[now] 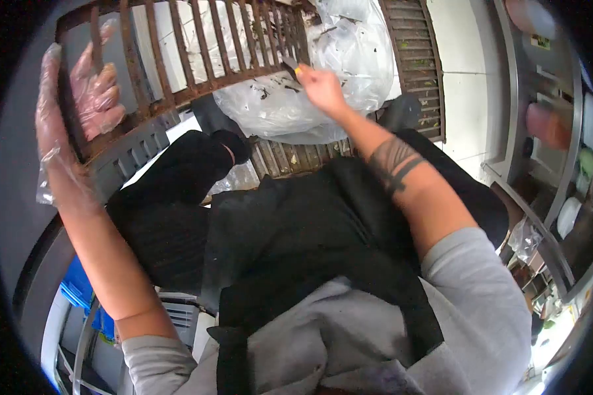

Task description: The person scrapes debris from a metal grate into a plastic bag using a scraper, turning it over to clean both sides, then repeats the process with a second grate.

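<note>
A rusty, slatted metal grate [184,92] is propped up at an angle in front of me. My left hand [92,99], in a clear plastic glove, is wrapped round its left end bar. My right hand [323,89] is closed on a small black-and-yellow bladed tool [290,66], with its metal tip at the grate's bars near the right end. Most of the handle is hidden in my fist. Beneath the grate's right part spreads a clear plastic bag [356,52], with dark flakes scattered over it.
Another slatted grate [418,66] lies in the floor at the right, beside white tiles [468,99]; more slats [296,155] show below the bag. Metal shelving [560,131] with containers stands along the right. A blue crate [79,286] is at lower left.
</note>
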`<state>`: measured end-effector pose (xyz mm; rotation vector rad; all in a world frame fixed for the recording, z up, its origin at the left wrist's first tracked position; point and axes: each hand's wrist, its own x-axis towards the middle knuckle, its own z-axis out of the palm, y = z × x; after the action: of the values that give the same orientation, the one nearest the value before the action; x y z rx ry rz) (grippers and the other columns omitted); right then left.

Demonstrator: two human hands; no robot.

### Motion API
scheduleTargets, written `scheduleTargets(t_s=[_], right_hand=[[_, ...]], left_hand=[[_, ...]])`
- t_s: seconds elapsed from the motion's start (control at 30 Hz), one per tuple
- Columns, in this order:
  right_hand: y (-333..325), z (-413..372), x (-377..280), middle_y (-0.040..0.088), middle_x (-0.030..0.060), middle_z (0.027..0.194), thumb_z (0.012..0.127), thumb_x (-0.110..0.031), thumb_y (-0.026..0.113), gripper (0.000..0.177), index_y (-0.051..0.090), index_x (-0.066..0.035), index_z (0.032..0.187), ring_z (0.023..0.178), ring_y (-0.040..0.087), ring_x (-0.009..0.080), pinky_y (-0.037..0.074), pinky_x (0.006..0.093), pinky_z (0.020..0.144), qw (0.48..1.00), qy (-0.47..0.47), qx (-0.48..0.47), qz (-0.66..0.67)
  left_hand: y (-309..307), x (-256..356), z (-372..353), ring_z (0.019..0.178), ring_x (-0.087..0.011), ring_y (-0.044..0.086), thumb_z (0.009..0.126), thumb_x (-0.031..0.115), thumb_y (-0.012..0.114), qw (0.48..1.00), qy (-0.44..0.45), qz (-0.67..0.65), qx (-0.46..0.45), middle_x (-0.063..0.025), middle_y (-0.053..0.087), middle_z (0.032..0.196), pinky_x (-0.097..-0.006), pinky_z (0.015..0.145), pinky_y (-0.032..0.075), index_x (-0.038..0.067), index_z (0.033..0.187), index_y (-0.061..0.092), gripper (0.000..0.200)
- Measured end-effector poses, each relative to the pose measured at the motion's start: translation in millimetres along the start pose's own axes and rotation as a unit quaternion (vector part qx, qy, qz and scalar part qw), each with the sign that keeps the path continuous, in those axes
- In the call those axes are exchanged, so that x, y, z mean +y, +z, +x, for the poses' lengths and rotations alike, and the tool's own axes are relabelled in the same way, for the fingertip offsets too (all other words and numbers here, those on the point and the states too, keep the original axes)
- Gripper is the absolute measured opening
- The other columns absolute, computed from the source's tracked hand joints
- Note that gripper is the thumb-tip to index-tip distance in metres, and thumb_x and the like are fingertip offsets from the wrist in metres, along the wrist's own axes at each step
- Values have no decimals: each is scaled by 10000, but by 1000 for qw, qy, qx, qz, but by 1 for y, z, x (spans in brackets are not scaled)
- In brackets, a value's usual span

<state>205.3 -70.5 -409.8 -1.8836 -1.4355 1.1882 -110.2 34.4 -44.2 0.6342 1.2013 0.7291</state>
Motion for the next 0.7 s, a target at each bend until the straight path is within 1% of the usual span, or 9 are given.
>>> scheduleTargets(t_s=[0.13,0.27,0.33,0.37,0.47,0.53,0.57,0.67,0.7], right_hand=[[2,-3,-21,707,262,924,986,-384,575,365,760,-116,1149,894,712,445,561,517,811,998,34,43,5],[-15,66,-41,701,274,879,989,-381,568,354,770,-96,1051,839,708,446,560,488,724,995,-51,81,27],[-24,57,-43,703,274,874,969,-374,613,330,779,-107,1071,844,719,433,565,478,743,995,81,2,64],[-13,44,-17,750,234,926,980,-394,658,354,786,-85,1098,876,766,311,565,431,776,999,2,35,-20],[-6,11,-12,740,243,934,963,-421,657,391,769,-101,1160,898,758,355,570,426,818,999,2,45,-21],[-9,54,-30,734,244,963,969,-420,631,402,763,-87,1152,938,741,390,570,423,841,997,-17,71,-28],[-9,82,-32,729,249,975,981,-404,602,398,758,-72,1134,964,730,401,570,428,843,994,-58,90,-9],[-11,84,-33,723,260,989,991,-381,592,393,753,-48,1124,982,733,386,567,427,862,996,-47,59,-42],[-13,61,-36,710,267,943,986,-359,573,357,755,-59,1049,934,705,440,561,474,825,997,-42,54,-40]], left_hand=[[2,-3,2,588,-97,435,1067,607,393,999,-28,-10,-33,-33,458,763,-205,448,334,60,1585,348,754],[-3,-7,4,581,-102,442,1064,613,398,997,-42,-28,-54,-42,485,763,-208,454,341,70,1587,352,755],[-1,-4,2,576,-99,439,1065,609,400,998,-36,-21,-43,-43,490,768,-207,452,341,65,1587,350,756],[-1,-4,3,571,-95,435,1066,605,402,999,-35,-15,-31,-45,496,772,-206,450,341,59,1587,348,756],[-4,-2,6,570,-90,436,1061,613,409,996,-41,-23,-71,-43,500,775,-203,448,339,53,1588,345,771],[3,-5,3,568,-88,435,1057,621,413,997,-46,-20,-53,-41,503,772,-205,448,342,56,1585,353,776],[6,-6,1,566,-87,434,1052,629,416,998,-40,-20,-38,-39,506,768,-207,448,344,58,1583,361,782],[3,-6,0,568,-88,441,1046,642,418,998,-35,-13,-42,-36,512,767,-212,459,380,62,1576,382,787],[8,-4,-1,576,-90,447,1041,648,423,999,-34,-4,-18,-33,506,765,-210,477,392,62,1571,393,790]])
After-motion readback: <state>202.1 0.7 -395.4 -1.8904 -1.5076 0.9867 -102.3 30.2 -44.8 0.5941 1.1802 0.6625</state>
